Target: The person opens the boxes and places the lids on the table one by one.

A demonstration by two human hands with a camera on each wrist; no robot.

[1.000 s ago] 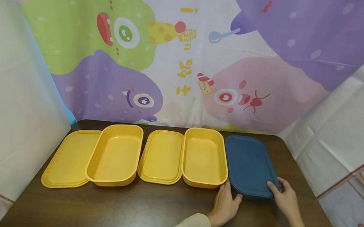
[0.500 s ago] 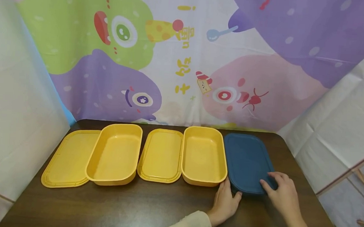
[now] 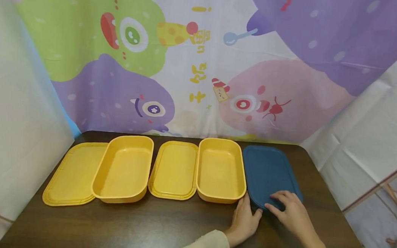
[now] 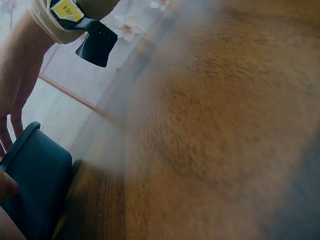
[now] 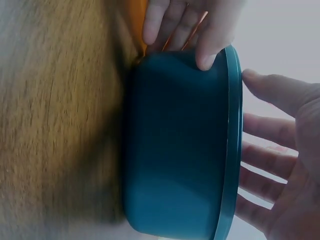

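Note:
A blue food container with its blue lid on stands at the right of the row. My left hand holds its near left corner, the thumb on the near wall and the fingers along the left wall, beside the yellow container. Above the lid's near edge is my right hand, fingers spread and fingertips at the lid. In the right wrist view its thumb and fingers meet the top of the lid, and the blue wall shows below. The left wrist view catches only part of the blue container.
Left of the blue container stand an open yellow container, a yellow lid, a larger open yellow container and another yellow lid. They sit along the back of a brown table, before a cartoon-printed curtain.
My right hand has left the container's near right corner and moved left over the lid's near edge. The left hand has stayed at the near left corner.

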